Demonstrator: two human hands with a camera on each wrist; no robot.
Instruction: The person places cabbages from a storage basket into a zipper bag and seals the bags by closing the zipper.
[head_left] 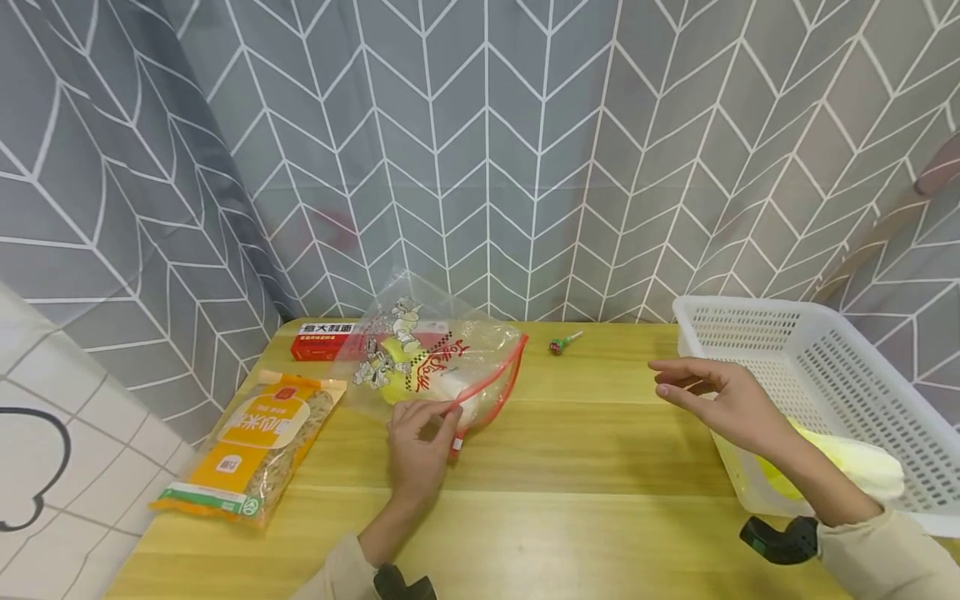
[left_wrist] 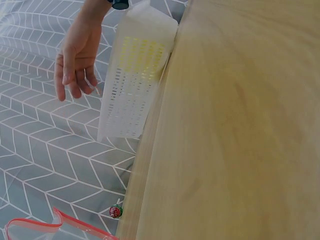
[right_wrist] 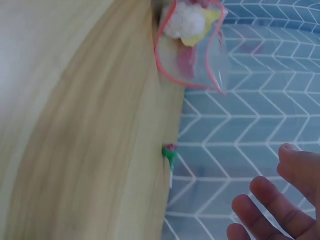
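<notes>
My left hand [head_left: 420, 442] pinches the red-edged mouth of a clear printed zip bag [head_left: 491, 346], left of centre on the table. Inside the bag lies a yellow-and-white, cabbage-like item [right_wrist: 187, 22], and its mouth gapes in the right wrist view. My right hand [head_left: 720, 396] hovers beside the white basket [head_left: 738, 305], holding nothing, with its fingers extended and slightly bent. In the basket is another yellow-and-white, cabbage-like item [head_left: 858, 462], partly hidden by the right forearm. The left hand itself is out of sight in the left wrist view.
A lollipop [head_left: 557, 345] with a green and red wrapper lies between bag and basket. Behind the zip bag sits a red-and-white box [head_left: 322, 343]. An orange packet of grain-like food [head_left: 262, 433] lies at the left. A grey patterned curtain [head_left: 517, 167] hangs along the table's back edge.
</notes>
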